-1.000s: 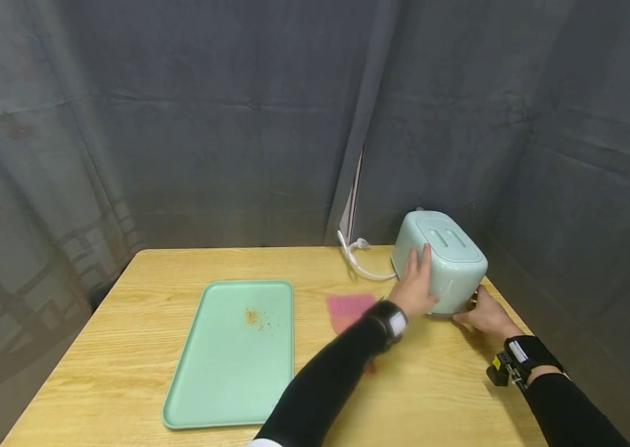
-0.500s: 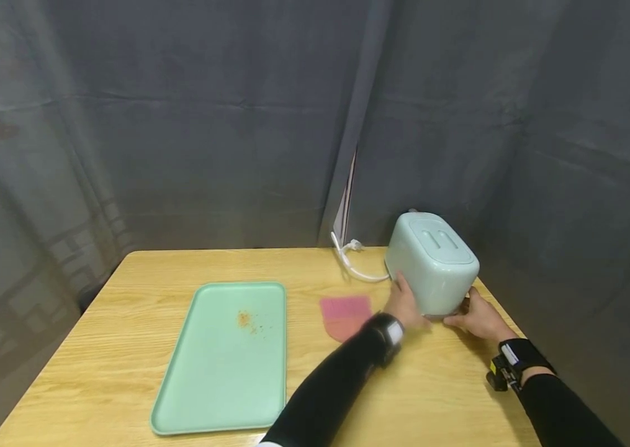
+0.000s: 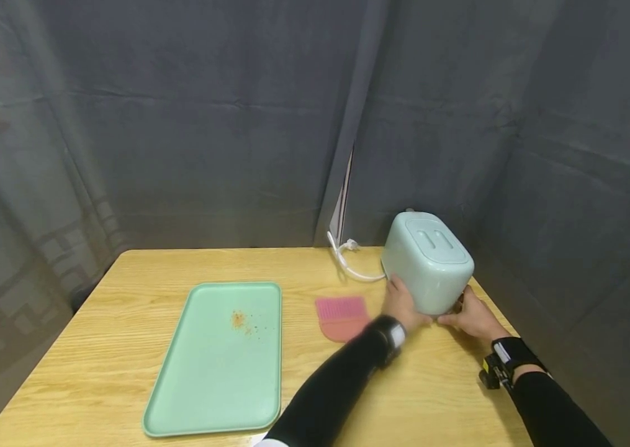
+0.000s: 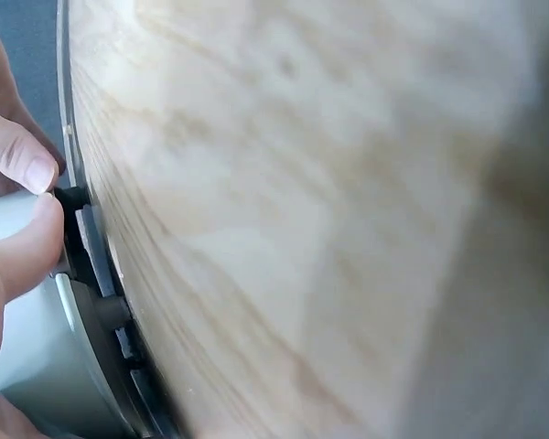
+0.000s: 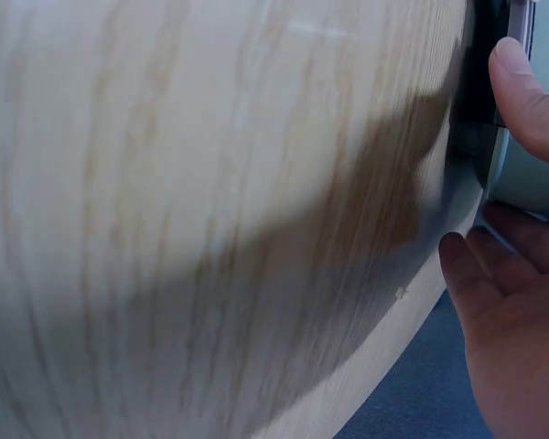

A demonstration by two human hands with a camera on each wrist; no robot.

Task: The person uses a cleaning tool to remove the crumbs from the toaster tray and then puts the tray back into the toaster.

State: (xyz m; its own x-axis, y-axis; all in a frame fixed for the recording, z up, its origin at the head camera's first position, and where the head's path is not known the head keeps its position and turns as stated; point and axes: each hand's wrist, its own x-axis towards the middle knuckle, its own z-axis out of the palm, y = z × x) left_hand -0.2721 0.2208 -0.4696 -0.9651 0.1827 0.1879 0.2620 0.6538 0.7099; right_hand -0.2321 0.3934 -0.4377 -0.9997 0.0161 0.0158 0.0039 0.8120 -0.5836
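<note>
A mint-green toaster [image 3: 432,267] with a lid on top stands at the table's back right corner. My left hand [image 3: 404,307] holds its lower left front corner, and my right hand [image 3: 473,316] holds its lower right front side. In the left wrist view, my left thumb [image 4: 27,251] presses near the bottom edge, close to the tip of my right thumb [image 4: 18,155]. The toaster's dark base [image 4: 110,315] shows along the tabletop there. In the right wrist view, my right thumb [image 5: 531,101] lies on the front bottom edge, with the fingers round the side.
A mint-green tray [image 3: 214,379] with brown crumbs [image 3: 238,320] lies left of my left arm. Between tray and toaster is a flat pink piece [image 3: 342,316], half ridged and half rounded. A white cord [image 3: 356,273] runs left from the toaster. Grey curtains [image 3: 236,155] surround the table.
My left hand has slid down from the toaster's left side to its lower front corner. The right hand stays at the lower right. The whole head view has shifted slightly.
</note>
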